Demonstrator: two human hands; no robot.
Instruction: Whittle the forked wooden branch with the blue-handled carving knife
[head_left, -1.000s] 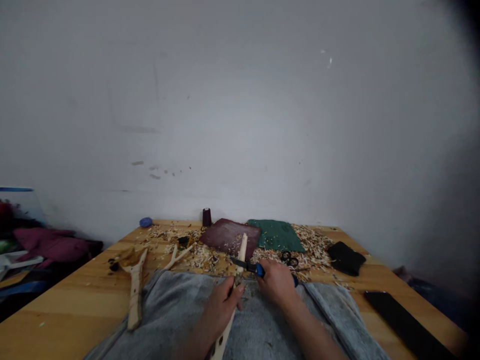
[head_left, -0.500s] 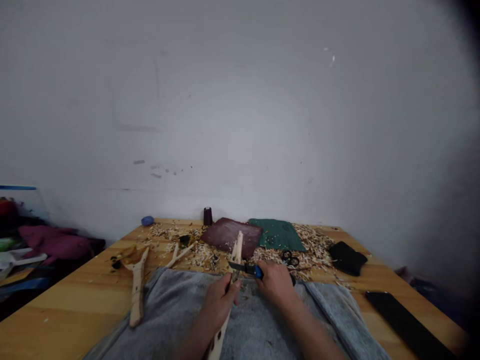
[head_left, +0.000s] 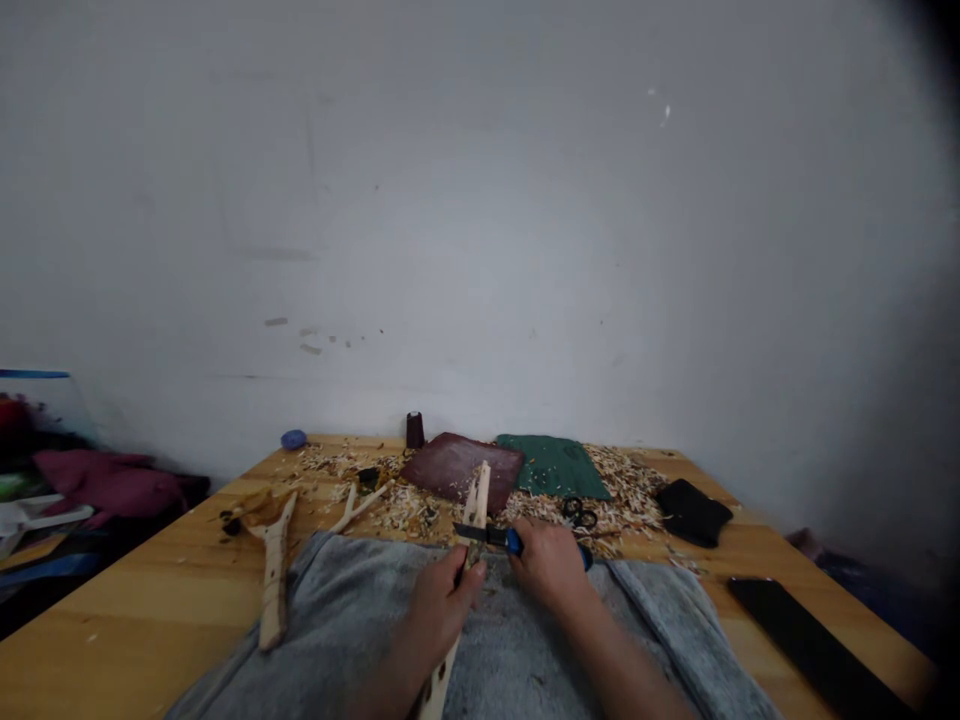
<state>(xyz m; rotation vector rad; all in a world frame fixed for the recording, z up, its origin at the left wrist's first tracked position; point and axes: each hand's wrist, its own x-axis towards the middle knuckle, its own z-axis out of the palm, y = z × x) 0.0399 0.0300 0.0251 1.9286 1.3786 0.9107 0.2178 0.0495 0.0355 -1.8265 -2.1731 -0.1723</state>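
My left hand (head_left: 445,590) is closed around a peeled, forked wooden stick (head_left: 481,495), which runs from the near edge up past my fingers and points away from me. My right hand (head_left: 550,560) grips the blue handle of a knife (head_left: 487,536). Its dark blade lies across the stick just beyond my left thumb, touching or nearly touching the wood. Beneath both hands spreads a grey cloth (head_left: 360,600). To the left, a pale Y-shaped forked stick (head_left: 275,580) rests partly on the cloth, and a thinner forked twig (head_left: 360,508) lies farther back.
Wood shavings (head_left: 634,490) litter the back of the wooden table (head_left: 135,610). Among them are a maroon sheet (head_left: 457,470), a green sheet (head_left: 559,467), black scissors (head_left: 579,514) and a dark thread spool (head_left: 415,430). A black pad (head_left: 694,512) and a long black object (head_left: 810,640) lie right.
The stick's upper end sits slightly farther right than before. The knife blade still crosses the stick at nearly the same spot, and both hands keep their grip.
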